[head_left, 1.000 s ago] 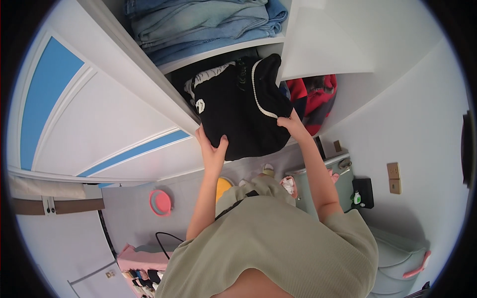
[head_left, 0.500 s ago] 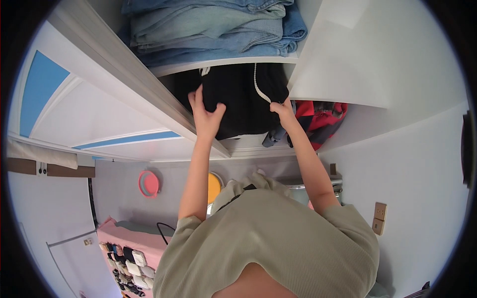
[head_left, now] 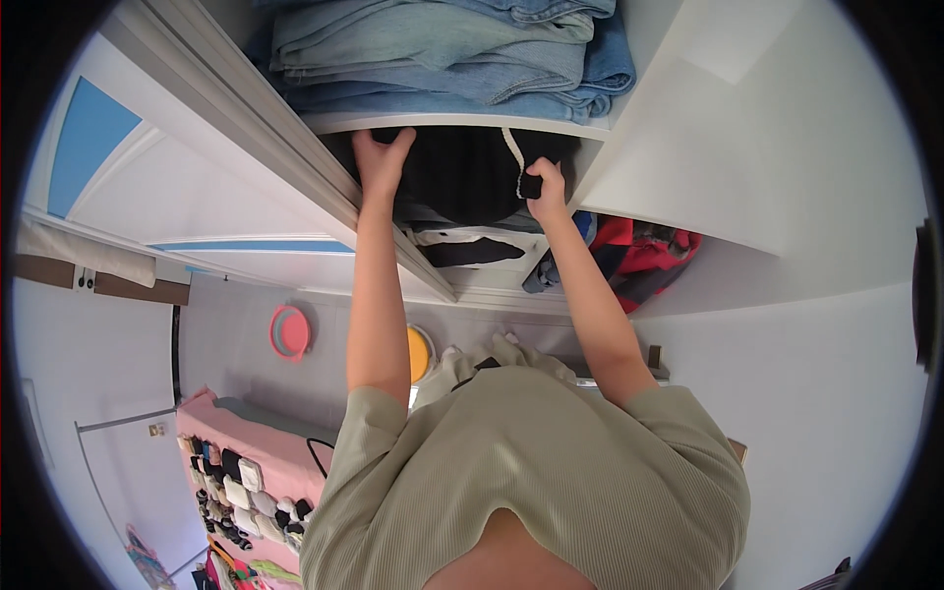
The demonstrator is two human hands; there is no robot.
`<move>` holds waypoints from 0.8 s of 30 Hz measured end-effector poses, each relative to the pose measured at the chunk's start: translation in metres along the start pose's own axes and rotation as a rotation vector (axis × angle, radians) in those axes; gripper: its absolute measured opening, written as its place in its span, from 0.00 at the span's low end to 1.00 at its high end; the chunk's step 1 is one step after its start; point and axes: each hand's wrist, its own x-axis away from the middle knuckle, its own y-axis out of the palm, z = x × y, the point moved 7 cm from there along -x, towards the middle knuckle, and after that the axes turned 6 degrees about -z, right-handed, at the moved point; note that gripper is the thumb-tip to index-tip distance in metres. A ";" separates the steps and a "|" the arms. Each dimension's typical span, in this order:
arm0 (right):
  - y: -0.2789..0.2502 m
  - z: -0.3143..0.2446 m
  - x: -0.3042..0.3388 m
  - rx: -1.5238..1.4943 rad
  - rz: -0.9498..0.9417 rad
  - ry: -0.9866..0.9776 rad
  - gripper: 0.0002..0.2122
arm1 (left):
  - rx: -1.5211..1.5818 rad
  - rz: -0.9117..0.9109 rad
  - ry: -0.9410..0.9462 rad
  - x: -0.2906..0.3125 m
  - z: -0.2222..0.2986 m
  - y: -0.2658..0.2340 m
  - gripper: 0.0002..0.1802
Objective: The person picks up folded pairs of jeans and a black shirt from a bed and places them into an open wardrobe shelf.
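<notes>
A folded black garment (head_left: 452, 177) with a white cord-like trim lies inside the cupboard compartment below the stacked jeans. My left hand (head_left: 382, 167) grips its left side, thumb spread from the fingers; the fingertips are partly hidden in the shadowed compartment. On the right, my right hand (head_left: 544, 189) closes its thumb and fingers on a black edge of the same garment, just beside the white trim. Below the garment, black and white clothing (head_left: 477, 250) shows in a lower space.
Folded blue jeans (head_left: 442, 64) fill the shelf above, whose front edge (head_left: 462, 122) runs just over my hands. Red and dark clothing (head_left: 644, 251) sits at lower right. A white sliding door (head_left: 236, 197) stands left. On the floor are a pink basin (head_left: 290, 332) and a yellow round object (head_left: 420, 354).
Both hands have moved deeper into the compartment, taking the black garment with them. Its lower part no longer hangs over the front, and the black and white clothing beneath now shows.
</notes>
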 end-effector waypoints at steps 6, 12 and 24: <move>0.006 0.028 -0.024 -0.040 0.105 -0.057 0.04 | 0.007 0.404 -0.112 -0.006 -0.007 -0.026 0.25; -0.026 0.026 -0.021 -0.187 0.368 0.016 0.10 | -0.444 0.207 0.002 0.074 0.010 0.018 0.43; -0.028 0.039 0.039 -0.060 0.408 0.277 0.15 | 0.245 0.244 -0.467 0.096 -0.109 0.008 0.37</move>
